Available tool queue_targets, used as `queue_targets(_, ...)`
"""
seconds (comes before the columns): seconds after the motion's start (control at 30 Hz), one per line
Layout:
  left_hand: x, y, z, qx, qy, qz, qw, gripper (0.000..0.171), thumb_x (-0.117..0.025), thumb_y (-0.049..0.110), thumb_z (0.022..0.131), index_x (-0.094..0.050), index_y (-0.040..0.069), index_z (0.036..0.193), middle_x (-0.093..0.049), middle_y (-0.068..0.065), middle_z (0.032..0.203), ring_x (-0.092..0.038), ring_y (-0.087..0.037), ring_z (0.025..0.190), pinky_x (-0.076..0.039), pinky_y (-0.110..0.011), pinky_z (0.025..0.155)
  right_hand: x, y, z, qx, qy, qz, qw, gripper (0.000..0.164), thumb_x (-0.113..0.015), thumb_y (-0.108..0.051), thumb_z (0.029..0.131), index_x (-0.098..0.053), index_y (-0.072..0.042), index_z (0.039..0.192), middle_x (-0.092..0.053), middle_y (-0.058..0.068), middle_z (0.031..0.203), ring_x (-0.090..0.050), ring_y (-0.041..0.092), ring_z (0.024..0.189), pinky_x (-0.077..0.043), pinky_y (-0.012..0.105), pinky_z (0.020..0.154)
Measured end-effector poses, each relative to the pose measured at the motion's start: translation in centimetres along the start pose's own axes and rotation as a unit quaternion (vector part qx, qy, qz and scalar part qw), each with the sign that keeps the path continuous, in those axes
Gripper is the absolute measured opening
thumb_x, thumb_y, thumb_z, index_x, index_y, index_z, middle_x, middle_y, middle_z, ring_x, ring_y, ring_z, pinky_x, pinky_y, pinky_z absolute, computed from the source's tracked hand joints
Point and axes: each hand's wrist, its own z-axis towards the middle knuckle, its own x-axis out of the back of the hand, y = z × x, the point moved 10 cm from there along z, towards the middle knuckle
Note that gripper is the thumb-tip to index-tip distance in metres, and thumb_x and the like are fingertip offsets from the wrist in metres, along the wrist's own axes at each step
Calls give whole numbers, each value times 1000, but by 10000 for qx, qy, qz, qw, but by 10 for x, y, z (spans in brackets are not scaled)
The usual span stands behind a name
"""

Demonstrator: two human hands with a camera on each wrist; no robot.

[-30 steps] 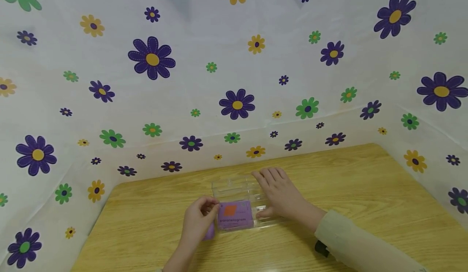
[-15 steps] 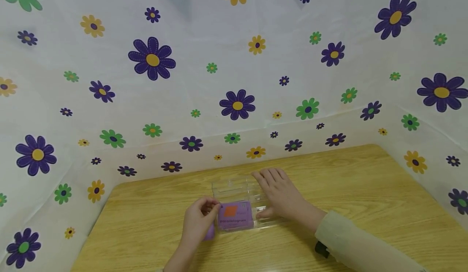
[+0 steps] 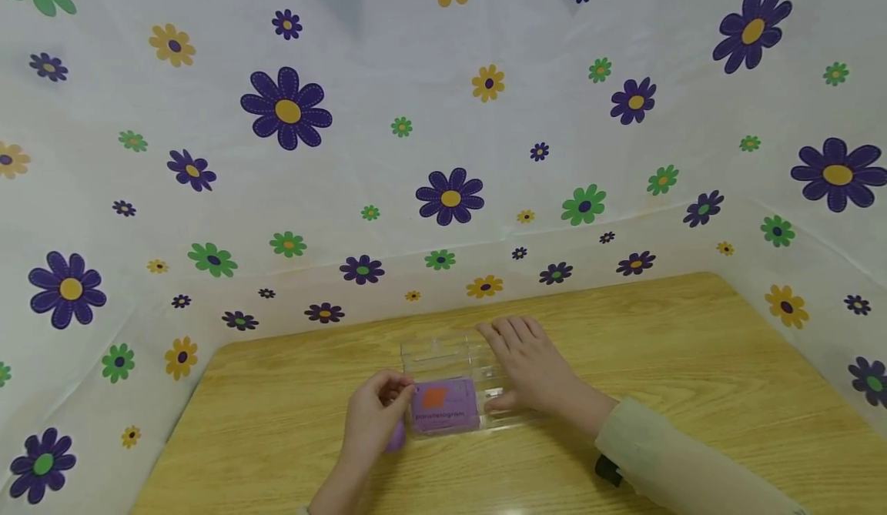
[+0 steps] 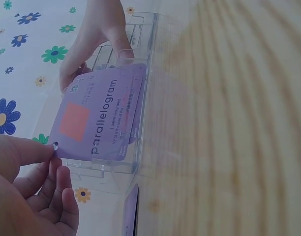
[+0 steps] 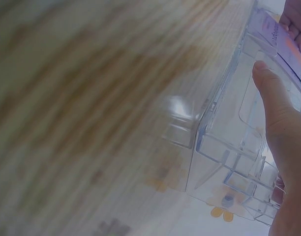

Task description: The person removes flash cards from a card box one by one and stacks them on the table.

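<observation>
A purple card [image 3: 453,405] printed with an orange parallelogram stands tilted in the left part of a clear plastic box [image 3: 436,362] with compartments. The thumb and index finger of my left hand [image 3: 374,415] pinch the card's corner by a small hole, as the left wrist view shows. At least one more purple card lies behind it. My right hand [image 3: 533,372] spans the box's right part and grips it, thumb on the near side and fingers over the far side. Partly hidden under my left hand, another purple item [image 3: 395,438] lies on the table.
The box stands on a wood-grain table [image 3: 665,346]. Behind and beside it hangs a white cloth [image 3: 388,168] printed with flowers. A black object [image 3: 608,470] shows beneath my right wrist, by the light sleeve [image 3: 679,453].
</observation>
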Motion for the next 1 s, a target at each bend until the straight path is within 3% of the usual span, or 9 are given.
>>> queue_targets(0.53,0,-5,-1,46,23,105,9999,4,-76,5,95,-76,3,98,-77,-9,92,-63,-11,80,-51,-17,69,0,-2,1,-75,-214,98,9997,131,-77,-90,63,-38,-7,158,-53,11,142,-50,28,128,-44,48,115)
queue_targets(1.0,1,-3,-1,-78,64,59,9999,3,-75,2,95,-77,0,97,-78,-12,92,-62,-7,77,-52,-17,68,1,-3,0,-34,-38,28,10000,130,-78,-90,63,-40,-7,157,-53,11,140,-51,28,126,-45,47,114)
